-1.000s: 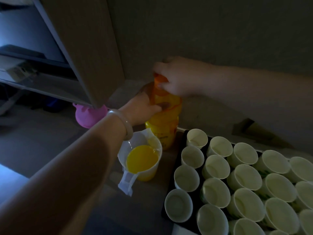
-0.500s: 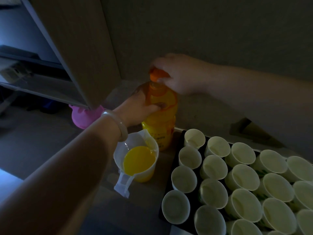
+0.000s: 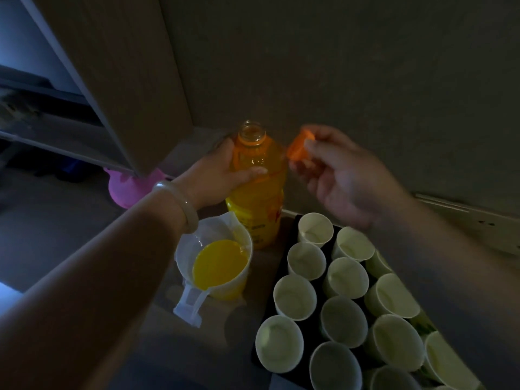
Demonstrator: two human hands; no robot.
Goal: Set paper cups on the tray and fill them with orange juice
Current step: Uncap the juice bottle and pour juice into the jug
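Beside the tray [image 3: 311, 330], left fingers [image 3: 253, 171] grip bottle [image 3: 253, 209] (open-necked); right fingers [image 3: 312, 144] pinch its cap [image 3: 298, 149].

On the work surface [image 3: 152, 327] before us, a bottle [image 3: 257, 198] stands upright, close to the back wall [image 3: 337, 66]. Our left hand [image 3: 216, 175] grips the bottle from its left side, below the open neck. Our right hand [image 3: 346, 178] is just right of that neck, pinching the cap [image 3: 298, 147] apart from the bottle. In front of the bottle, nearer us, sits a jug [image 3: 185, 249] with juice [image 3: 219, 263] in it, handle towards us. Right of the jug lies a tray [image 3: 328, 250]; paper cups [image 3: 346, 277] stand on it in close rows, mouths up. A cabinet panel [image 3: 112, 80] rises behind and left of the bottle, and a rounded object [image 3: 126, 190] sits beneath its lower corner, left of our left wrist.
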